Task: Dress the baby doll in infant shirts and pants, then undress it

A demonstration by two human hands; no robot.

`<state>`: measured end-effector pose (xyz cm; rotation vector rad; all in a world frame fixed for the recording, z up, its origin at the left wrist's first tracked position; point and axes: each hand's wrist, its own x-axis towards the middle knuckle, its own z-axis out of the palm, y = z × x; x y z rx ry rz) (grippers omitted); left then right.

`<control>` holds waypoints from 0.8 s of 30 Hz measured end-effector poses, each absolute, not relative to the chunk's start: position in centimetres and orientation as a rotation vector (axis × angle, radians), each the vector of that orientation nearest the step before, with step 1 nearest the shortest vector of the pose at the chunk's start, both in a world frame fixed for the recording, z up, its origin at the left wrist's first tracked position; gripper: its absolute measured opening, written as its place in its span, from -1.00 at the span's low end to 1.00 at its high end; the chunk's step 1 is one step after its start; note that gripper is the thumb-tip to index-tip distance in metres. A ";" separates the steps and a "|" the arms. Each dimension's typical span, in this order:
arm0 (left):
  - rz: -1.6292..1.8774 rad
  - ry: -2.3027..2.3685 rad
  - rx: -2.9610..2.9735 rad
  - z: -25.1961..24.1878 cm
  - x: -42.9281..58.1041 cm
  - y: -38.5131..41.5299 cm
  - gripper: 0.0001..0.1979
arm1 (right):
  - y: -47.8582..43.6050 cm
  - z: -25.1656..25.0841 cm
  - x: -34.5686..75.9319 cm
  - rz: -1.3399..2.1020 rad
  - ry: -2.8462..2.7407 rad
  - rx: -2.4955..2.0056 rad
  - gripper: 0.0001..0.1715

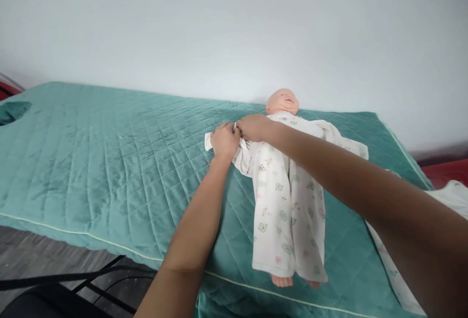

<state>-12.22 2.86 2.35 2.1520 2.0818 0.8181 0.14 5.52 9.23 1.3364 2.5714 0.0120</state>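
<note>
A baby doll lies on its back on the green quilted cover, its head toward the wall and its feet toward me. It wears a white printed baby gown that reaches down to the feet. My left hand is closed around the sleeve on the doll's left-hand side in view, with the cuff showing past my fingers. Right beside it, my right hand pinches the upper part of that same sleeve. The doll's arm inside is hidden. The other sleeve lies stretched out to the right.
The green quilted cover spreads over a bed against a white wall. More white printed cloth hangs at the right edge, partly behind my right arm. A black chair stands at the lower left. Red material shows at far right.
</note>
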 end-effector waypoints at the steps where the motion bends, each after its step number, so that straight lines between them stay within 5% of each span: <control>1: 0.832 2.077 2.155 2.4 -12.2 2.8 -0.67 | 5.5 9.5 0.2 0.012 2.561 1.333 -0.64; 8: 0.926 2.040 2.085 2.0 -12.8 2.4 -0.58 | 4.2 12.1 1.9 0.086 2.500 1.351 -0.53; 15: 0.873 1.970 2.108 1.1 -13.7 2.1 -0.47 | 3.4 13.1 4.5 0.191 2.492 1.440 -0.64; 24: 0.786 2.045 2.161 1.3 -13.8 2.1 -0.55 | 3.6 13.1 5.2 0.191 2.523 1.480 -0.63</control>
